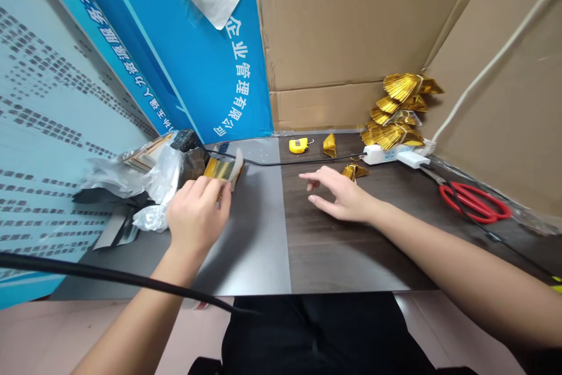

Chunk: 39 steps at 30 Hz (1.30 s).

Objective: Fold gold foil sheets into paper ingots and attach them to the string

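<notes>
Pinching gold sheet stack [222,169] w/ left hand [195,217]; right hand [340,196] open over counter [342,258]. Best peel one sheet only, w/o creasing.

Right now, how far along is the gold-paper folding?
Done: a pile of folded gold pieces by the cardboard wall. In hand: the left hand pinches a flat gold sheet; the right hand hovers open. Left: how many sheets remain beside the plastic wrap cannot be told.
</notes>
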{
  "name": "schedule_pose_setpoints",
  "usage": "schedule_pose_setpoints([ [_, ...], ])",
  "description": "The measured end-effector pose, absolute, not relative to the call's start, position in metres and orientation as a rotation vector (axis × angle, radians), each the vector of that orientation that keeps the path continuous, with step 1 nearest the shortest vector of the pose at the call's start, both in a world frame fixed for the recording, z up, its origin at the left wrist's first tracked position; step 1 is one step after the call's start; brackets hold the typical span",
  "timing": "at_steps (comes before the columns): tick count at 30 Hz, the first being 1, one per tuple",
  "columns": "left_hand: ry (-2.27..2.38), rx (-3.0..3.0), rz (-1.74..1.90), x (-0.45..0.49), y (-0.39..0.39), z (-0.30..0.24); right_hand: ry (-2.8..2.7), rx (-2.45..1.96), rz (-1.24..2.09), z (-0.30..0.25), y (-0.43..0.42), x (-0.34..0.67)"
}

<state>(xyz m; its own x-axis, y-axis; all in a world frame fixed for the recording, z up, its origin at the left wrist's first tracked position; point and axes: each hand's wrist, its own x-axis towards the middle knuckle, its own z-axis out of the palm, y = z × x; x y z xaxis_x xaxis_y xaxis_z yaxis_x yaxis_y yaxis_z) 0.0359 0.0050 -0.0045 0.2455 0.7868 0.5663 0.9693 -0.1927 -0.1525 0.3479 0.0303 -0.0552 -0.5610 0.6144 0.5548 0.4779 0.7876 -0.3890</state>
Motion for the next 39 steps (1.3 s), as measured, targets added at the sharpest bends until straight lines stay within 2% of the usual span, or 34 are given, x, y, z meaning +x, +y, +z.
schedule_pose_setpoints([
  [6, -1.183, -2.520, -0.928, 0.067, -0.017, -0.012, -2.141, -0.740, 0.437, -0.056, 0.015, 0.337],
  [11, -0.914, -2.559, -0.940, 0.082, -0.019, -0.032, -2.374, -0.686, 0.095, -0.056, 0.019, 0.339],
  [15, -0.961, -2.510, -0.973, 0.074, -0.011, -0.028, -2.375, -0.752, 0.063, -0.060, 0.023, 0.338],
  [20, -1.278, -1.979, -1.166, 0.035, 0.015, 0.023, -2.095, -0.926, -0.005, -0.066, 0.024, 0.335],
  [25, -1.173, -1.723, -1.047, 0.001, 0.037, 0.054, -2.127, -0.898, 0.052, -0.069, 0.027, 0.335],
  [35, -1.591, -2.155, -0.348, 0.006, 0.058, -0.025, -2.188, -0.931, 0.152, -0.069, 0.027, 0.335],
  [39, -1.787, -2.236, -0.325, 0.008, 0.060, -0.027, -2.210, -0.916, 0.198, -0.071, 0.028, 0.335],
])
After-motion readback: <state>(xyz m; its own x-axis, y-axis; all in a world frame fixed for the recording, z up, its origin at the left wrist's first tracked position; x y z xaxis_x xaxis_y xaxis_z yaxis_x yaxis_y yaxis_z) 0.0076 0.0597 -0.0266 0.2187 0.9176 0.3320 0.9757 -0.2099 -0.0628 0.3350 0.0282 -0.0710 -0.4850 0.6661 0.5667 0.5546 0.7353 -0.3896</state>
